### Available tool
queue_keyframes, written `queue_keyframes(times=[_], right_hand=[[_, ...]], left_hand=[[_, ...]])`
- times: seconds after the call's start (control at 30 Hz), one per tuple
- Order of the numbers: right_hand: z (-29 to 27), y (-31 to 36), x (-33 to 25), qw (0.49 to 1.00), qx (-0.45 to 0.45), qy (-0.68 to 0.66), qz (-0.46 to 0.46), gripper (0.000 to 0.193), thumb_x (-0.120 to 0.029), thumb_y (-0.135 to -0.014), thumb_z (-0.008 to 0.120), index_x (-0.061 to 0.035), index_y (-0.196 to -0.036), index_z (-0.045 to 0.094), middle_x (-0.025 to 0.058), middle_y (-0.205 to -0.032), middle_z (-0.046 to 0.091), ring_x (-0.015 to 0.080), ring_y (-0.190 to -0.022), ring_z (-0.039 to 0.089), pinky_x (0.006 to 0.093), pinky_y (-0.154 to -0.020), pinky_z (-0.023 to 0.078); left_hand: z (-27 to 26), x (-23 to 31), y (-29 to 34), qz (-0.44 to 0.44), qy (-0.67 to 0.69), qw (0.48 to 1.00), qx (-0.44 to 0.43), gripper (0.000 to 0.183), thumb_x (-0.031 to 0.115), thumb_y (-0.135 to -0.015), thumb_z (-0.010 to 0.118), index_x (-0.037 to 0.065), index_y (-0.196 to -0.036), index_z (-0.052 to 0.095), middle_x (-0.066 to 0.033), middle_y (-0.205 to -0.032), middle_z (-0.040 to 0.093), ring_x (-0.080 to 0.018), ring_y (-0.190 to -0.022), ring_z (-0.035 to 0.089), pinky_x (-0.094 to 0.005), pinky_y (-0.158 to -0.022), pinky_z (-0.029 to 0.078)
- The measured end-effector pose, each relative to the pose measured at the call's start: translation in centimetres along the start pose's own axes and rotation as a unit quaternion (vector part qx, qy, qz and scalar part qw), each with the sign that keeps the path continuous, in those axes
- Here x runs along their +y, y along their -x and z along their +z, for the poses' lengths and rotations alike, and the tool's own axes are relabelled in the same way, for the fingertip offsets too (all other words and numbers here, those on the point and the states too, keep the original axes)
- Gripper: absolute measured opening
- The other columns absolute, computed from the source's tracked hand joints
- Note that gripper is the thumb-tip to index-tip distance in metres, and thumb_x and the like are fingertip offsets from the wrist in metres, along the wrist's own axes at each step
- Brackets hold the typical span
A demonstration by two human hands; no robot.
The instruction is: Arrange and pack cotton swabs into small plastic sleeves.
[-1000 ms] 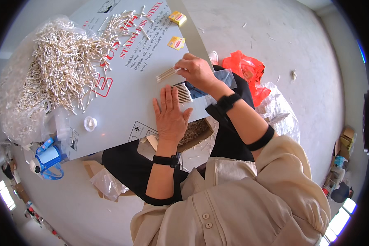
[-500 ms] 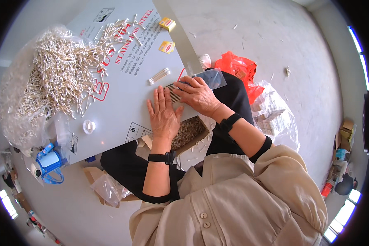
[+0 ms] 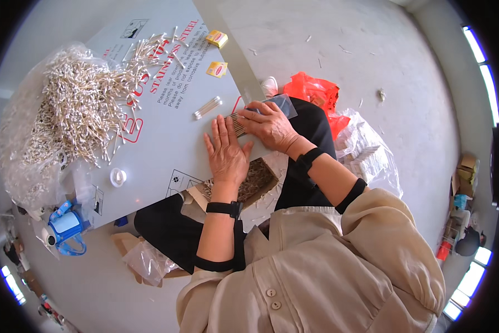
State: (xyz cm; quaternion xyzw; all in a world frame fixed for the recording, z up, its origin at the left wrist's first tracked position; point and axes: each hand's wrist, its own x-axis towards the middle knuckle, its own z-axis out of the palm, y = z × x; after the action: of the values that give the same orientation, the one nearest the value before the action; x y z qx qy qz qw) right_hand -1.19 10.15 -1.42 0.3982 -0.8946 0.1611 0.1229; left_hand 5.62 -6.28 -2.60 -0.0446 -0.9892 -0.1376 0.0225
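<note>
At the table's near right edge, a row of cotton swabs (image 3: 238, 125) lies side by side between my two hands. My left hand (image 3: 229, 160) rests flat against its left side, fingers stretched out. From the right, my right hand (image 3: 270, 126) lies over the other side of the row, its fingers extended and hiding part of it. A clear plastic bag (image 3: 285, 105) sticks out beyond my right hand; whether that hand touches it I cannot tell. Just left of the row sits a small bundle of swabs (image 3: 208, 108).
A big heap of cotton swabs (image 3: 83, 100) spills from a clear bag at the left. Two yellow packets (image 3: 217, 69) lie farther back. A round white lid (image 3: 118, 177) and blue bottle (image 3: 66, 225) are near left. Below the edge stands an open cardboard box (image 3: 269, 186).
My left hand has shifted slightly right, closer to my right hand, and the strip of swabs showing between them is narrower. The whole view has shifted a little.
</note>
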Motion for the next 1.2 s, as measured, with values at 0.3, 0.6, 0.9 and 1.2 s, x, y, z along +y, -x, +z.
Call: queue_keyframes(times=[0.3,0.6,0.9,1.2], right_hand=[[-1.0,0.4,0.8,0.935,0.062,-0.194,0.289,0.011,-0.016,-0.082,0.061,-0.0065,-0.086,0.066,0.0106,-0.097,0.069,0.0347,-0.088,0.066,0.0423,-0.075,0.053],[-2.1,-4.1,-1.9,0.935,-0.216,0.027,0.278,0.01,-0.012,-0.077,0.062,-0.0065,-0.079,0.07,0.0151,-0.076,0.069,0.0322,-0.074,0.07,0.0404,-0.063,0.056],[-1.0,-6.2,-1.2,0.941,-0.254,0.066,0.213,0.011,-0.012,-0.076,0.064,-0.0072,-0.079,0.073,0.0116,-0.077,0.071,0.0294,-0.074,0.072,0.0382,-0.059,0.057],[-1.9,-5.2,0.7,0.906,-0.223,-0.015,0.358,0.019,-0.017,-0.069,0.065,-0.003,-0.08,0.072,0.0168,-0.079,0.07,0.0315,-0.076,0.07,0.039,-0.067,0.056]], left_hand=[[0.5,1.0,-0.3,0.004,0.025,0.999,0.033,0.083,0.046,-0.09,0.058,0.001,-0.15,0.022,-0.0182,-0.157,0.021,-0.031,-0.147,0.016,-0.0513,-0.118,0.01],[1.2,1.1,-0.3,-0.001,-0.008,0.998,0.066,0.083,0.051,-0.089,0.057,0.001,-0.149,0.027,-0.0167,-0.156,0.025,-0.0299,-0.146,0.02,-0.052,-0.116,0.015],[1.6,1.3,-0.5,0.0,-0.044,0.997,0.06,0.082,0.056,-0.091,0.05,0.002,-0.149,0.028,-0.0155,-0.156,0.025,-0.0285,-0.146,0.02,-0.0515,-0.117,0.013],[1.4,1.4,-0.5,-0.013,-0.017,0.999,0.041,0.082,0.053,-0.093,0.048,0.001,-0.151,0.022,-0.017,-0.157,0.022,-0.0305,-0.147,0.018,-0.0529,-0.117,0.011]])
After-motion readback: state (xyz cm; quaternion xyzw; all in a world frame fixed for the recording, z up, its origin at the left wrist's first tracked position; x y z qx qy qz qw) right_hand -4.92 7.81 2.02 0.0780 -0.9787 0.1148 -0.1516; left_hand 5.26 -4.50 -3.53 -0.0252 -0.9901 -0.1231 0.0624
